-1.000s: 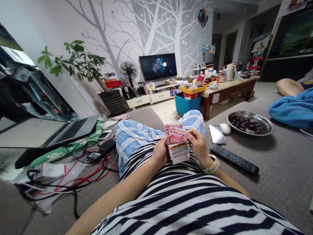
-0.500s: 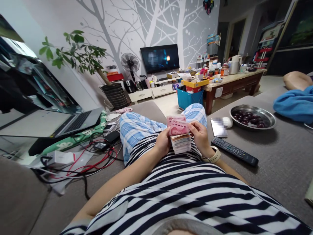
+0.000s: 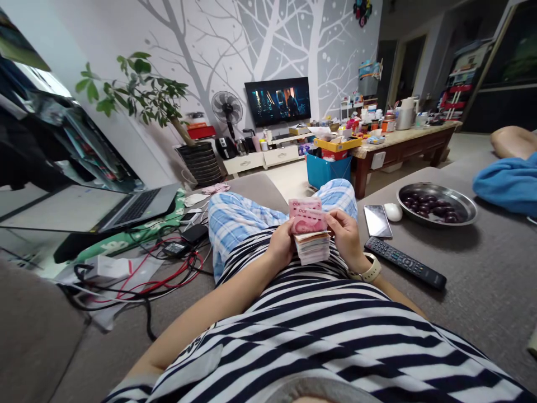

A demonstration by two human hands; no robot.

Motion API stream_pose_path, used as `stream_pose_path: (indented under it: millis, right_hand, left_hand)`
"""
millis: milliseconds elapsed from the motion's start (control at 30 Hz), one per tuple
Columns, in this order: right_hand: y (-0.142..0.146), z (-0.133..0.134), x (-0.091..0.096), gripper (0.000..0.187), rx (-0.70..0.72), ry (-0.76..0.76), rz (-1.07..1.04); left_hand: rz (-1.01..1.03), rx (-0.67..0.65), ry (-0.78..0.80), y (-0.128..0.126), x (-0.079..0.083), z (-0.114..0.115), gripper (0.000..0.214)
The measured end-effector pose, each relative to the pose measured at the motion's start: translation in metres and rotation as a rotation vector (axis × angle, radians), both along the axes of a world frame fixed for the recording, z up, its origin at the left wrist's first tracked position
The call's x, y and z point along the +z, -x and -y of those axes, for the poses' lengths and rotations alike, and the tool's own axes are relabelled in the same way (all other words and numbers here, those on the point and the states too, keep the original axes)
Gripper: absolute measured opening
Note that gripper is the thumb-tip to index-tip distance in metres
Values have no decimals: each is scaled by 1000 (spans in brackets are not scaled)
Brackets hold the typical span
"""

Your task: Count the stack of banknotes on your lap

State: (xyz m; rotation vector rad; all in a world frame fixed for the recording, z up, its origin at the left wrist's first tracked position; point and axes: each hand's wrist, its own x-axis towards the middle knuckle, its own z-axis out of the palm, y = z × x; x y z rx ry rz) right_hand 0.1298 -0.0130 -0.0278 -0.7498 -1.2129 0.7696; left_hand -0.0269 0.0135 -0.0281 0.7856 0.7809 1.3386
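Observation:
Over my lap I hold a thick stack of banknotes (image 3: 312,249), its lower part fanned toward me and its top notes red. My left hand (image 3: 282,244) is closed around the stack's left side, thumb on top. At the right edge, my right hand (image 3: 344,234) pinches an upper red banknote (image 3: 309,223) between thumb and fingers. Its wrist wears a pale watch (image 3: 371,270). Fingers beneath the stack are hidden. Close to my right forearm lies a black remote control (image 3: 405,263) on the grey sofa.
Right of me are a phone (image 3: 377,220), a white mouse (image 3: 393,212) and a metal bowl (image 3: 436,193) of dark round fruit. On my left sit a laptop (image 3: 138,207) and tangled cables (image 3: 168,280). A cluttered table (image 3: 403,144) stands ahead, with another person's knee (image 3: 514,141) at far right.
The view has shifted slightly, so everything sits a little further right. The picture on the television has changed. Both hands keep nearly the same hold on the banknotes.

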Motion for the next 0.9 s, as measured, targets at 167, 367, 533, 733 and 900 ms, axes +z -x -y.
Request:
stream_pose_path:
  millis: [167,367,533,733,900]
  right_hand:
    - [1,-2,-2,35,15,0,-34]
    - [1,-3,-1,33,50,-10,-50]
    - [-1,-6,-2,30,21,8,-53]
    - [-2,-11,-6,32,23,31,-68]
    - [-3,-11,-6,33,18,25,-52]
  left_hand:
    - [0,-49,-11,1,-2,-2,24]
    - [7,-77,7,1,1,-4,25]
    - [-54,-32,10,1,5,0,18]
    - [-118,-35,-1,2,9,5,20]
    - [-139,-57,-35,2,12,9,24]
